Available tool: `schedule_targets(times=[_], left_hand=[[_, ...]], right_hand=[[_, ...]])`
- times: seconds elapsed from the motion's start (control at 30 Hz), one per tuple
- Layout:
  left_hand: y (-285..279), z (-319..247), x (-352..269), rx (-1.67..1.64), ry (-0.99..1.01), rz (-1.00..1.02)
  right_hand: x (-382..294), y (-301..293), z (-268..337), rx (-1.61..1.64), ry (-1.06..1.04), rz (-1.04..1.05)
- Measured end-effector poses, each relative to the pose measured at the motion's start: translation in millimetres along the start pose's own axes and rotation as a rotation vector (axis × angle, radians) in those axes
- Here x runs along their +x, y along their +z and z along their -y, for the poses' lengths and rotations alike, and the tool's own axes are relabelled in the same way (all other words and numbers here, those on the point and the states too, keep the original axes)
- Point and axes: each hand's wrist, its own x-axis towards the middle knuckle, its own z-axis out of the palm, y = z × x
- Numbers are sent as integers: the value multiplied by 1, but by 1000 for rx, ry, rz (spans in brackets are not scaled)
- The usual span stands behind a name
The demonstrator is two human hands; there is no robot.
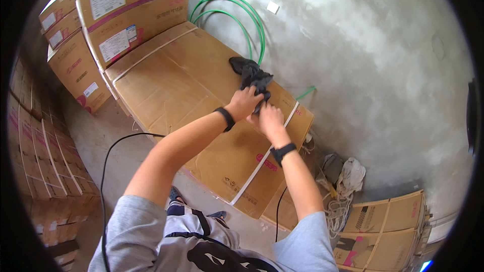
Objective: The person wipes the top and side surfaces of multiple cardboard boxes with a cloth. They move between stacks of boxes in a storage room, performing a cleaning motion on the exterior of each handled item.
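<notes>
A crumpled piece of black cloth (254, 75) is bunched over the far edge of a large flat cardboard box (181, 79). My left hand (244, 104) grips its near part, fingers curled over the folds. Close beside it, my right hand (270, 120) is closed on the narrow lower end of the same cloth. Both wrists carry black bands. Whether the cloth is a garment or a bag, I cannot tell. White strapping (261, 162) crosses the box at each end.
Stacked cartons (132, 11) rise at the far left, with more boxes (49, 158) along the left side. Green hose (261, 30) loops against the concrete wall (359, 45). Rope (338, 211) and cartons (382, 230) lie at right. Black cables (103, 181) hang beside both my arms.
</notes>
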Motion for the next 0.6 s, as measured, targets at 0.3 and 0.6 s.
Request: schedule_targets(times=[0.3, 0.6], left_hand=[[-94, -72, -180, 110, 13, -5], [-115, -69, -207, 13, -65, 78]], right_hand=[[-140, -75, 96, 75, -219, 174], [-143, -66, 97, 170, -409, -27]])
